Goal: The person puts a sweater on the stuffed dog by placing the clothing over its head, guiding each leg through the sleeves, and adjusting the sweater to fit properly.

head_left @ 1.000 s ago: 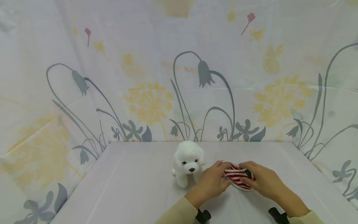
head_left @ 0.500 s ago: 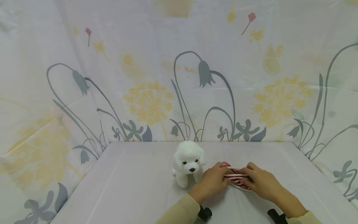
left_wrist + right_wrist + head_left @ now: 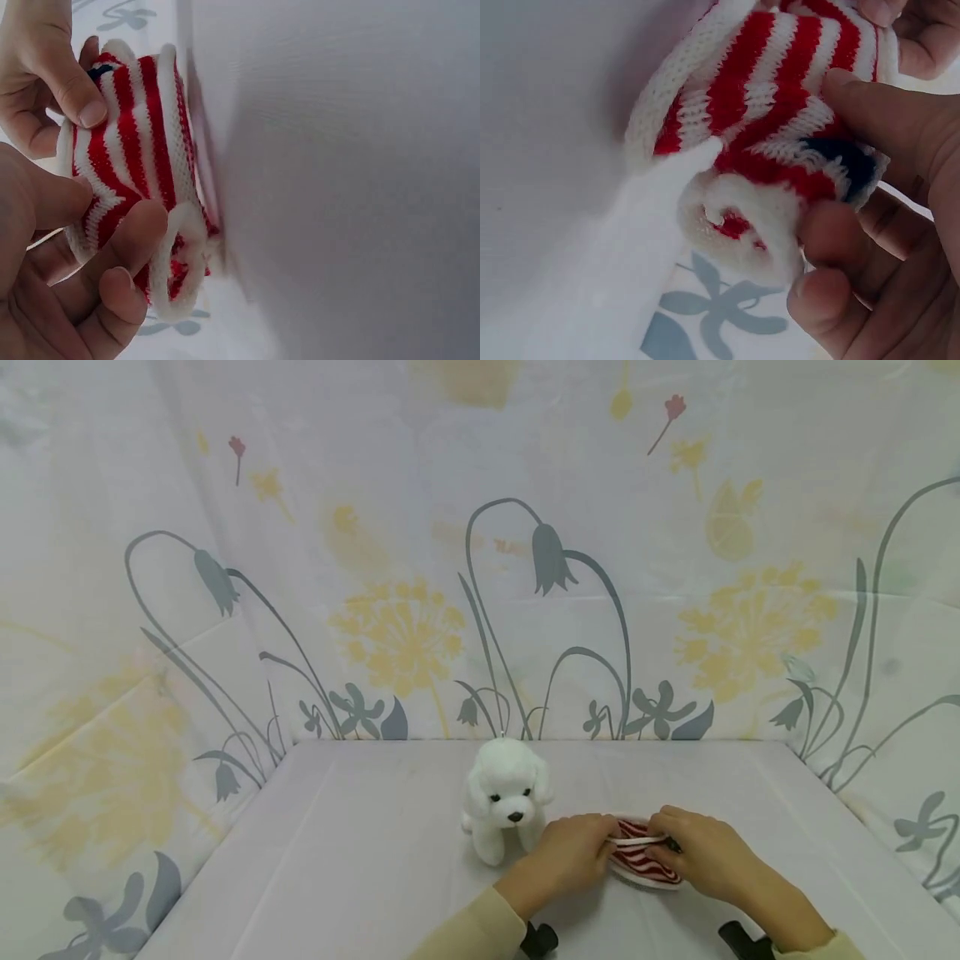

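A small red-and-white striped knitted sweater (image 3: 647, 863) with white rolled edges is held between both hands, low over the table. My left hand (image 3: 564, 858) pinches one side of it, thumb on the striped knit (image 3: 139, 142) and fingers around the edge by a short sleeve. On the opposite side, my right hand (image 3: 708, 853) grips the knit near a navy patch (image 3: 844, 166), next to another white-cuffed sleeve (image 3: 731, 221). A white plush dog (image 3: 506, 797) stands upright just left of my left hand, facing forward.
A pale cloth covers the table (image 3: 360, 843). Behind it hangs a white curtain (image 3: 420, 485) printed with grey and yellow flowers. Black wrist mounts (image 3: 738, 937) sit under the beige sleeves (image 3: 476, 927).
Both hands have drawn the sweater slightly toward me, and its near edge sits lower in the head view. The hands keep hold of its two sides. The plush dog has stayed put.
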`<move>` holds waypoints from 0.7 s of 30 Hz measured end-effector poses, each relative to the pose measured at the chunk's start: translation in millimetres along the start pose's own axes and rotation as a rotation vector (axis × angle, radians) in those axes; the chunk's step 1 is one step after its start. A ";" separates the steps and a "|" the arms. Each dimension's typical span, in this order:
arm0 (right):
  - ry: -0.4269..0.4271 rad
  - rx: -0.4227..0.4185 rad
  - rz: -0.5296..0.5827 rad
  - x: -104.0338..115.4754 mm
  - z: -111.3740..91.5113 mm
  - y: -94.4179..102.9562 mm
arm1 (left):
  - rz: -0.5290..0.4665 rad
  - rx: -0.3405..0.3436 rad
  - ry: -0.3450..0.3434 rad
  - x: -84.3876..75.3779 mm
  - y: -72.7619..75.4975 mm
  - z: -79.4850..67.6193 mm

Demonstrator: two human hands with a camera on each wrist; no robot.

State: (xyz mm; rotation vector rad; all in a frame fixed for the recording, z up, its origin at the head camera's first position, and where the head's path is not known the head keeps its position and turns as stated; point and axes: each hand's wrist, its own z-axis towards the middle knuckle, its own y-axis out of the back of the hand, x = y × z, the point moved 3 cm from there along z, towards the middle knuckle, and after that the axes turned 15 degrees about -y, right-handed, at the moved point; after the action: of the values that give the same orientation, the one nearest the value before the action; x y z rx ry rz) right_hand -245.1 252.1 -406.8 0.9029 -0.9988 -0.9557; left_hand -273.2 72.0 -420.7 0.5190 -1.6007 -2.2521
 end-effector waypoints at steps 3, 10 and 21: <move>0.039 -0.042 0.011 4.8 -2.7 6.2 | 0.029 -0.031 -0.040 -5.5 11.6 -6.7; 0.169 -0.186 0.045 26.0 -10.5 24.8 | 0.057 -0.095 -0.129 -20.9 41.4 -25.9; 0.385 -0.362 0.075 58.1 -9.9 74.5 | 0.090 -0.193 -0.255 -38.1 93.8 -32.0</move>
State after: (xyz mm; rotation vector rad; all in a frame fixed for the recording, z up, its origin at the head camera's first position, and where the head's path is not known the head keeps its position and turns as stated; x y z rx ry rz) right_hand -205.2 222.9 -325.7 0.7026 -0.5073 -0.8248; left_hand -219.4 33.7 -337.6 0.1111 -1.4613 -2.4482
